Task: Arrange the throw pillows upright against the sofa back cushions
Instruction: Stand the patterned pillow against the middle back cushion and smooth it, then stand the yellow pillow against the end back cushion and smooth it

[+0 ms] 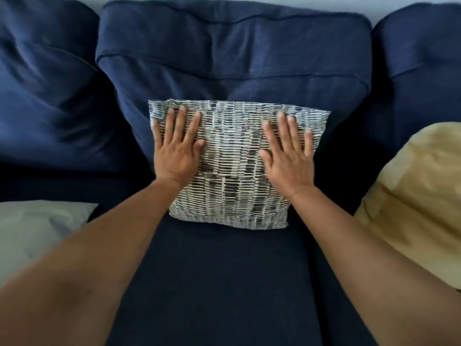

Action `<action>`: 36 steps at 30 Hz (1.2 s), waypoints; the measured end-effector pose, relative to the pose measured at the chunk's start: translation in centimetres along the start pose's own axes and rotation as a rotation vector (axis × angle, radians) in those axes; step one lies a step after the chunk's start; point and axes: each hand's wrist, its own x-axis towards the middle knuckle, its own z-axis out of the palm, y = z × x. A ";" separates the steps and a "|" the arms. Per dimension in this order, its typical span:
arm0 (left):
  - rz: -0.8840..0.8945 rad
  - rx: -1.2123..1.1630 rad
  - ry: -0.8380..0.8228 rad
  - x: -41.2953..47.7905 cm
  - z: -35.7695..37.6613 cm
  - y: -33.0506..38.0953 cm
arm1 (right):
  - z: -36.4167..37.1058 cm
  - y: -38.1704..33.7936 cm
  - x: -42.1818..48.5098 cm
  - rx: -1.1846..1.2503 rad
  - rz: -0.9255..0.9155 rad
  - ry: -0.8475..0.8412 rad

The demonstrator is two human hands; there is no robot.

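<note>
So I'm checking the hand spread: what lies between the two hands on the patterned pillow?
Only the patterned pillow itself: in the head view its bare fabric runs between the left hand and the right hand, both flat on it.

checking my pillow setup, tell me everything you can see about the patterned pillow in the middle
The patterned pillow is square, in woven-looking fabric with rows of white dashes over grey and dark blocks. It leans upright against the middle navy back cushion, its bottom edge on the seat. The left hand and right hand press flat on its front, fingers spread.
</note>
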 end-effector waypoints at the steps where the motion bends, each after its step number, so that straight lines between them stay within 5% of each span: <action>1: -0.037 0.004 -0.015 0.0 -0.6 -0.8 | -0.3 0.5 -0.4 0.005 0.066 -0.002; 7: -0.080 0.030 -0.102 -1.1 -4.5 0.6 | -3.6 0.1 -1.6 0.095 0.126 -0.112; 16: 0.004 -0.554 -0.012 -5.3 -11.8 12.3 | -11.1 4.3 -8.0 0.392 0.253 0.196; 22: 0.013 -0.747 -0.085 -5.9 -15.4 22.4 | -14.2 13.0 -12.4 0.500 0.440 0.369; 27: 0.004 -0.857 -0.226 -5.2 -15.6 32.3 | -16.3 22.2 -15.4 0.462 0.424 0.512; 31: -0.213 -0.980 -0.329 -4.4 -13.6 40.4 | -16.3 31.0 -17.3 0.566 0.589 0.540; 36: -0.657 -1.208 -0.252 -2.7 -10.4 48.4 | -16.9 42.7 -18.3 0.728 0.874 0.324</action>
